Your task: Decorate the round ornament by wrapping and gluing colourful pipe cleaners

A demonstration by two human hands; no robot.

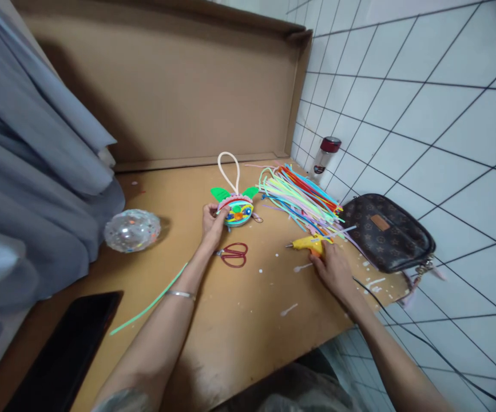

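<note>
My left hand (214, 223) grips the left side of a round, colourful craft ornament (239, 213), which has green leaf shapes and a white loop standing above it. My right hand (332, 268) is closed around a yellow hot glue gun (308, 245), its metal nozzle facing left. Red-handled scissors (234, 255) lie between my hands, their blades partly hidden by my left wrist. A green pipe cleaner (149, 308) lies on the table beside my left forearm.
A pile of colourful pipe cleaners (301, 197) lies beyond the glue gun. Right of it are a brown patterned bag (387, 232) and a red-capped bottle (325, 157). A clear ball (132, 230) and a black phone-like slab (65, 352) are leftward. The glue gun's cord (419, 340) trails right.
</note>
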